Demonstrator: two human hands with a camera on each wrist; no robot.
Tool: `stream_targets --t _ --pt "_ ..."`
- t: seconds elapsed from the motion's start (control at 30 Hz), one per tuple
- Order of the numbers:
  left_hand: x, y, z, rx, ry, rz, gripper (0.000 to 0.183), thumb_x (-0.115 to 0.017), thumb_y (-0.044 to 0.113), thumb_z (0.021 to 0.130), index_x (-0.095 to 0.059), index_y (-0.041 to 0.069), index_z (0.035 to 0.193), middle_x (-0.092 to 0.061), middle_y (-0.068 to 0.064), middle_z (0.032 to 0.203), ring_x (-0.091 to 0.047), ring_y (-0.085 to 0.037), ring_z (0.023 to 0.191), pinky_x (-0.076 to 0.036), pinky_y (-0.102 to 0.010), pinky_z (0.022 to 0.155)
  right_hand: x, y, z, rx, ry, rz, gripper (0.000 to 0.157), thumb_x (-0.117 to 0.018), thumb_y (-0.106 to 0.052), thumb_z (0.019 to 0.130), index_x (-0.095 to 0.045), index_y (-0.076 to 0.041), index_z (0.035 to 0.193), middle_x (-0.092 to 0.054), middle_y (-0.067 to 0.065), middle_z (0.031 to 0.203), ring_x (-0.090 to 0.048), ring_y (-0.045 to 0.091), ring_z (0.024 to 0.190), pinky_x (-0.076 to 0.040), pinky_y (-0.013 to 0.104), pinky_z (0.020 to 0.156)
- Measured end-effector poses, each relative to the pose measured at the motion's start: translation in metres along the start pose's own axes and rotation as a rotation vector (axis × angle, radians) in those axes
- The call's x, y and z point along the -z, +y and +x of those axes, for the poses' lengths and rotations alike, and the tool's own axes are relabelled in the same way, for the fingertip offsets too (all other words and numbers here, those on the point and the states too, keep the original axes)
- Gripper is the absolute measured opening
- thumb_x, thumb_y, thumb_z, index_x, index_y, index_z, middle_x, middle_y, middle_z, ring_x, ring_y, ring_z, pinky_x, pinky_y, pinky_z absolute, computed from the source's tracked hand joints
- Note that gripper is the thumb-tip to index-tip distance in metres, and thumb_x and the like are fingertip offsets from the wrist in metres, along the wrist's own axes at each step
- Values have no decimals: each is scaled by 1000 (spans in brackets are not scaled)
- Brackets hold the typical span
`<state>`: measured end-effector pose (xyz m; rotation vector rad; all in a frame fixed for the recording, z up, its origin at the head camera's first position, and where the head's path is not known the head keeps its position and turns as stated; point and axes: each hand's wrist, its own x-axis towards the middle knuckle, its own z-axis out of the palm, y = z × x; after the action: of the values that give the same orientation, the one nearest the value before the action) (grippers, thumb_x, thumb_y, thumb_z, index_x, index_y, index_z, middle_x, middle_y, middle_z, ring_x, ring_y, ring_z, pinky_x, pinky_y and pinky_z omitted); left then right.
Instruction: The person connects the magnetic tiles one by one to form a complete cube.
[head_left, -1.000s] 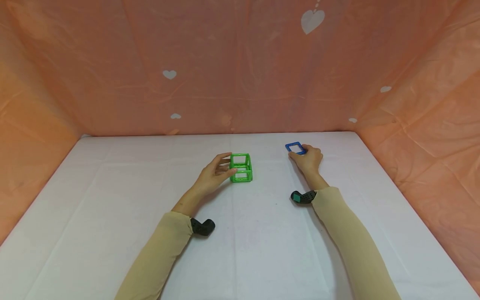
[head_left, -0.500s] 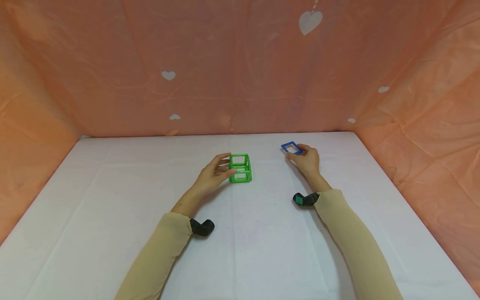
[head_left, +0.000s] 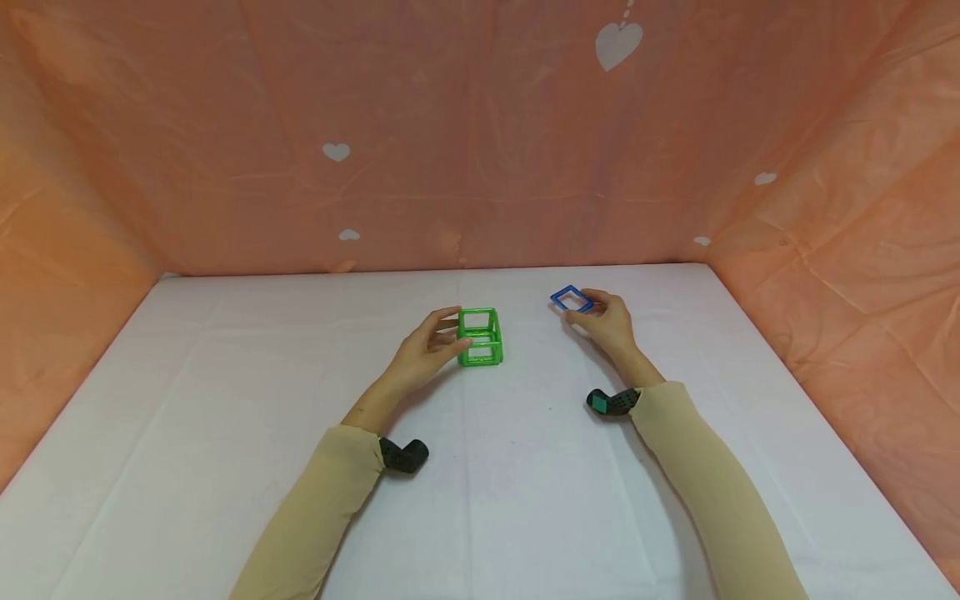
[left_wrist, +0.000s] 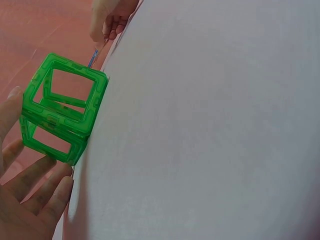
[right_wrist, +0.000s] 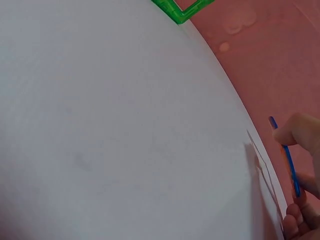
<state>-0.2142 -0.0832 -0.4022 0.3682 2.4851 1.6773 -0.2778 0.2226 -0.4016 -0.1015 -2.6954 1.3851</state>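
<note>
A cube frame of green translucent magnetic tiles (head_left: 480,343) stands on the white table near the middle. My left hand (head_left: 418,357) holds it at its left side, the thumb on the near face and the fingers spread behind. The left wrist view shows the cube (left_wrist: 52,121) between thumb and fingertips. To the right, my right hand (head_left: 611,323) pinches a blue square magnetic tile (head_left: 561,291) by one edge, thumb opposite fingers. Edge-on in the right wrist view, the blue tile (right_wrist: 291,162) is held above the table, apart from the cube.
White cloth covers the table (head_left: 525,483). Behind it and at both sides hang orange curtains (head_left: 480,133) with pale hearts. Black devices sit at the cuffs of both beige sleeves (head_left: 705,475).
My right hand has moved left with the blue tile, which has turned a little, closer to the cube. The left hand and the green cube have stayed put.
</note>
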Motion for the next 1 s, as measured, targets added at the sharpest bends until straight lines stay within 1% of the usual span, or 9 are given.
stream_targets --t 0.13,0.2,0.33,0.53,0.7,0.8,1.0 --pt "0 0 0 -4 0 -1 60 -63 29 94 -36 18 147 -48 -13 144 -53 -33 125 -42 -49 103 -1 -2 -1 12 -32 -14 59 -73 -19 81 -54 -2 134 -52 21 119 -48 27 105 -39 31 86" --pt "0 -1 0 -6 0 -2 60 -63 29 94 -36 18 147 -48 -12 144 -53 -33 125 -42 -49 103 -1 -2 -1 11 -52 -9 59 -73 -19 81 -53 -3 135 -51 21 122 -47 28 107 -39 32 88" --pt "0 -1 0 -8 -3 -6 60 -62 28 94 -36 18 147 -47 -13 144 -53 -33 124 -43 -49 102 -3 -3 -2 32 -87 15 58 -74 -19 82 -54 -3 134 -50 21 126 -47 28 109 -40 32 88" --pt "0 0 0 -6 -7 2 60 -62 29 94 -35 18 147 -47 -13 144 -53 -33 124 -44 -49 102 -5 -6 -3 80 -128 22 57 -74 -17 82 -54 -2 134 -52 20 124 -50 26 102 -41 28 81" --pt "1 0 0 -5 -6 5 60 -62 29 94 -35 18 147 -47 -14 144 -53 -33 124 -44 -49 101 -8 -10 -4 84 -171 32 58 -75 -18 82 -54 -3 134 -50 20 130 -46 26 105 -41 27 79" --pt "1 0 0 -5 -7 4 61 -62 29 94 -35 18 147 -47 -14 144 -53 -33 123 -44 -48 102 -10 -13 -6 89 -187 29 59 -75 -19 82 -54 -4 134 -49 19 132 -45 27 106 -41 29 78" --pt "1 0 -1 -15 -2 1 60 -62 28 94 -35 17 147 -47 -14 144 -54 -34 123 -44 -47 102 -13 -17 -9 151 -191 10 57 -75 -16 81 -55 -1 133 -52 20 128 -49 28 104 -42 29 79"
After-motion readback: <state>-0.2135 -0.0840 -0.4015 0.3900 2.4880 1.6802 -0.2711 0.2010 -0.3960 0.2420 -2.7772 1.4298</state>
